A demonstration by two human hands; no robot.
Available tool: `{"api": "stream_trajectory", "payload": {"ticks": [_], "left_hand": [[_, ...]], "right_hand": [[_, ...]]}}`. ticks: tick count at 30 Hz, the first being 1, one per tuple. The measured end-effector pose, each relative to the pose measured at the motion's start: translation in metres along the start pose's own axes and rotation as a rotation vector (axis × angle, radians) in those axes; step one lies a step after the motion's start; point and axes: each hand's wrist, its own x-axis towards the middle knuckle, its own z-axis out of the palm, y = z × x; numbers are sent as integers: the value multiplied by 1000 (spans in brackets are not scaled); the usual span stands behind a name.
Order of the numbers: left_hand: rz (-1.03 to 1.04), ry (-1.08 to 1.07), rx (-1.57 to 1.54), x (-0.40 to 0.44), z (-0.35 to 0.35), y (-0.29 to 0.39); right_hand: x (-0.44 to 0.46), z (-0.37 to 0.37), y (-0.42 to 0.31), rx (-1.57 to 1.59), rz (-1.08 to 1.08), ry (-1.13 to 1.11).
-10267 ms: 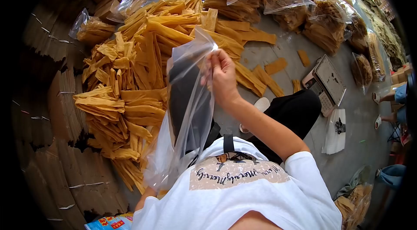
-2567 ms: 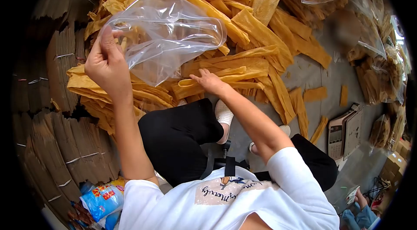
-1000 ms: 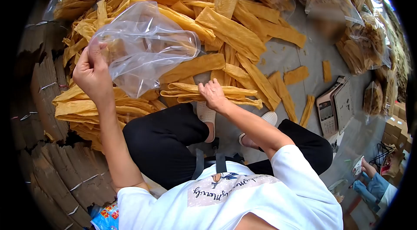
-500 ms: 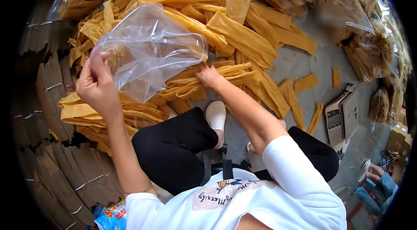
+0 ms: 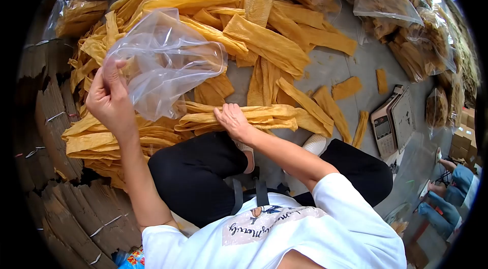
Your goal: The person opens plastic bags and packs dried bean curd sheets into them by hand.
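My left hand (image 5: 109,96) pinches the edge of a clear plastic bag (image 5: 170,65), held up and partly spread above the heap. The bag looks unfilled. Lower down, my right hand (image 5: 233,120) is closed over a bundle of long yellow dried strips (image 5: 272,115), which look like dried tofu skin. This bundle lies crosswise in front of my knees. To its left is another stack of folded strips (image 5: 101,139). Beyond both hands rises a large heap of the same strips (image 5: 264,40).
A scale (image 5: 384,126) stands on the floor at right, near several loose strips (image 5: 346,87). Filled clear bags (image 5: 389,4) are piled at upper right. Tied cardboard stacks (image 5: 56,116) line the left side. Another person's legs (image 5: 450,203) show at lower right.
My right hand has drawn the bundle of strips toward my body, away from the heap, and turned it crosswise. My left hand still holds the bag up, with little movement.
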Motion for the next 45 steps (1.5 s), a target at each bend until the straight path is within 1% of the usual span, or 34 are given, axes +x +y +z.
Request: {"api": "stream_trajectory", "payload": {"ticks": [2,6,7,9,10,11,12,13,15,17,19,20,21,22,23,24,25,27,28,29,30,31,32,33,34,35,36,37,39,40,41,43,44,45], "left_hand": [[16,-33,-36,-2,2,10],[2,-128,-108,-3,-2,8],[24,-114,-108,-1,-3,9],[-49,-130,-237,5,-9,17],[-30,-115,-233,11,-14,22],[-63,-141,-216,15,-19,28],[-96,-171,-203,18,-22,34],[-81,-166,-207,19,-25,42],[-2,-284,-143,17,-28,62],[45,-254,-176,18,-23,78],[217,-534,-74,13,-19,100],[236,-538,-82,5,-15,113],[250,-732,-119,-3,-8,127],[264,-928,-154,-11,-3,144],[285,-936,-163,-19,0,161],[320,-1018,-200,-27,0,178],[352,-1102,-235,-33,1,189],[428,-1112,-188,-36,16,175],[605,-836,-36,-39,24,161],[764,-546,115,-41,24,159],[662,-649,316,-45,18,153],[817,-707,414,-57,26,146],[884,-774,376,-81,33,149],[947,-844,336,-105,40,153],[916,-916,161,-138,41,166],[877,-1012,141,-163,46,171],[880,-1153,-88,-182,50,175],[883,-1220,-237,-193,45,179],[857,-1065,-327,-188,51,164],[543,-1189,-83,-168,44,167],[392,-932,-285,-161,55,145],[336,-835,-255,-159,62,120],[330,-829,-252,-164,62,118],[502,-928,-202,-175,59,118]], "right_hand": [[-24,-28,-2,38,29,63],[-72,-67,18,335,256,175],[-84,-72,27,376,299,206],[-111,-92,39,483,334,392],[-123,-98,47,612,353,420],[-137,-114,46,625,323,528],[-149,-128,45,626,343,572],[-160,-141,43,627,365,617],[-180,-167,31,695,377,704],[-198,-193,21,760,386,797],[-217,-216,12,857,309,805],[-223,-229,11,862,259,706],[-226,-233,11,855,263,728],[-229,-236,11,801,205,581],[-231,-238,12,744,153,432],[-231,-236,13,686,169,360],[-231,-231,17,681,182,375],[-229,-214,29,975,211,497],[-228,-207,33,1203,188,569],[-229,-203,35,1199,185,575],[-230,-198,34,1210,254,631],[-230,-196,33,1220,327,687],[-228,-195,29,1006,437,600],[-224,-192,24,1007,448,594],[-217,-186,19,867,450,515],[-209,-179,19,723,443,443],[-197,-145,35,842,391,581],[-185,-113,49,951,321,715],[-178,-76,80,1004,317,749],[-205,-144,47,828,416,645],[-213,-165,36,835,423,636],[-215,-183,30,1149,498,440],[-215,-181,34,1293,446,461],[-216,-175,40,1293,440,452]]}}
